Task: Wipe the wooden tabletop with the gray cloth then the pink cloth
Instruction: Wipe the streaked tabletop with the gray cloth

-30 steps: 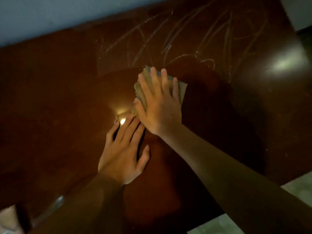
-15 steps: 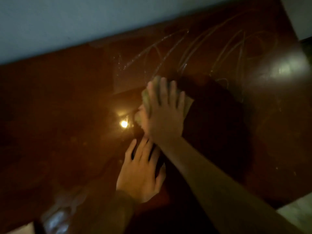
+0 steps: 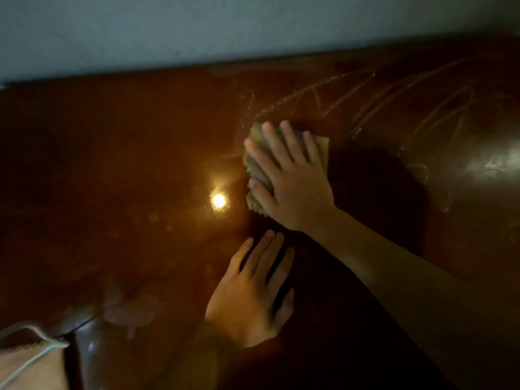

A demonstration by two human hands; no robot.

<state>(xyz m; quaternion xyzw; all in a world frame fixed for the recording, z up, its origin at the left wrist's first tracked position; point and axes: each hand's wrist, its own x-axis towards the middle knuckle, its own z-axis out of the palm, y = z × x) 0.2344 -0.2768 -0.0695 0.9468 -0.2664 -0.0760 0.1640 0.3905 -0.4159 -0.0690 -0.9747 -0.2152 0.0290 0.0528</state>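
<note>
Wooden tabletop (image 3: 140, 164) (glossy); gray cloth (image 3: 257, 164) under right hand (image 3: 292, 181).

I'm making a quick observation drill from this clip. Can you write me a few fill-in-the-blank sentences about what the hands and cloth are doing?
1. The right hand presses the ____ cloth flat.
2. The left hand rests on the ____ tabletop, holding nothing.
3. Wet streaks lie on the side of the cloth nearer the ____.

Missing words: gray; wooden; wall

The worktop (image 3: 126, 170) is dark brown wood, glossy, with pale wet streaks. The gray cloth (image 3: 257, 161) looks soft and ribbed.
</note>
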